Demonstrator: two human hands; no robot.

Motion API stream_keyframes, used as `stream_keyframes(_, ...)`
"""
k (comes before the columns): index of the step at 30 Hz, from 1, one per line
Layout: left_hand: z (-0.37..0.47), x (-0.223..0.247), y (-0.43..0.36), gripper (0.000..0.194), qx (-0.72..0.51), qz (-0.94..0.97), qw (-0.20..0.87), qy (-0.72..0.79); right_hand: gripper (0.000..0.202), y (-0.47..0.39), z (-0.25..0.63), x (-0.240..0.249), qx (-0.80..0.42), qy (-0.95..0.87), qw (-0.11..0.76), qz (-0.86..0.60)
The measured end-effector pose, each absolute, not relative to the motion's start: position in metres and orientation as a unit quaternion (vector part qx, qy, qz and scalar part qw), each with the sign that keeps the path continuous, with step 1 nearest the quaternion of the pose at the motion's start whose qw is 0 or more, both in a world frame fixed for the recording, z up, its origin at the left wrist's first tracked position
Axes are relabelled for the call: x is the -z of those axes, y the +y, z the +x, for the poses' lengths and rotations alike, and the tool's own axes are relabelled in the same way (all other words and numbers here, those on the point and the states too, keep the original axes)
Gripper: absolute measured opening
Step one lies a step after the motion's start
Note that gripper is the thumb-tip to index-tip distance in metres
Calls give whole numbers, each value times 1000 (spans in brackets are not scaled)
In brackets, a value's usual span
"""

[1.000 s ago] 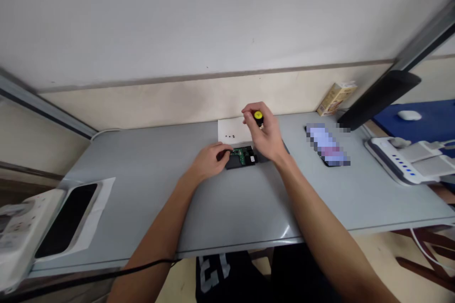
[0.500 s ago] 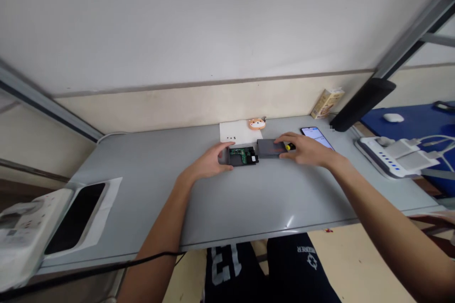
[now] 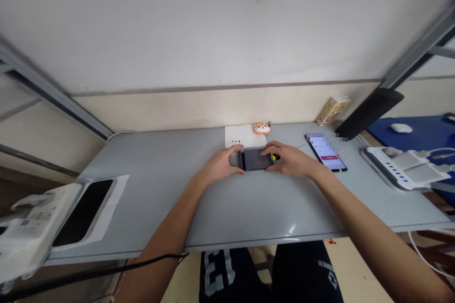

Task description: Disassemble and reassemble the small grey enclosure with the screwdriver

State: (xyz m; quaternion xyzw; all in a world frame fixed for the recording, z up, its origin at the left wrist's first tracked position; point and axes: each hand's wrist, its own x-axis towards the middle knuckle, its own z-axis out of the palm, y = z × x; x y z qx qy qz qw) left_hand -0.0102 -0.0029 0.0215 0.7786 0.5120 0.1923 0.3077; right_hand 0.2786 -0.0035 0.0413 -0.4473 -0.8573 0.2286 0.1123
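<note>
A dark grey rectangular casing (image 3: 256, 157) with reddish lettering lies in the middle of the desk. Its black inner tray (image 3: 242, 160) shows only as a narrow strip at the left end; the green circuit board is hidden inside. My left hand (image 3: 223, 164) has thumb and fingers closed around the tray's left end. Across the casing's right part, my right hand (image 3: 286, 158) grips it from above and the front. Close by the right fingers is a small yellow-and-black item (image 3: 274, 157), partly covered by that hand.
White paper (image 3: 245, 136) with several tiny dark pieces and an orange animal-faced case (image 3: 262, 128) lie behind. A lit phone (image 3: 327, 151) and a power strip (image 3: 398, 168) are right; another phone (image 3: 83, 213) lies left. A black cable (image 3: 142, 262) crosses the front edge.
The grey casing has slid left over the tray and circuit board, covering nearly all of it. My hands have come closer together. The view has shifted slightly.
</note>
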Motion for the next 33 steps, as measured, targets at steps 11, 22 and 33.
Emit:
stream_keyframes(11, -12, -21, -2, 76, -190, 802, 287, 488, 29, 11, 249, -63, -273, -787, 368, -414)
stream_keyframes(22, -7, -17, -3, 53, -211, 819, 277, 455, 70, 51, 233, -8, -434, -399, 621, -516)
stream_keyframes(33, -5, -16, -4, 34, -234, 827, 233, 455, 60, 54, 231, 11, -379, -478, 572, -549)
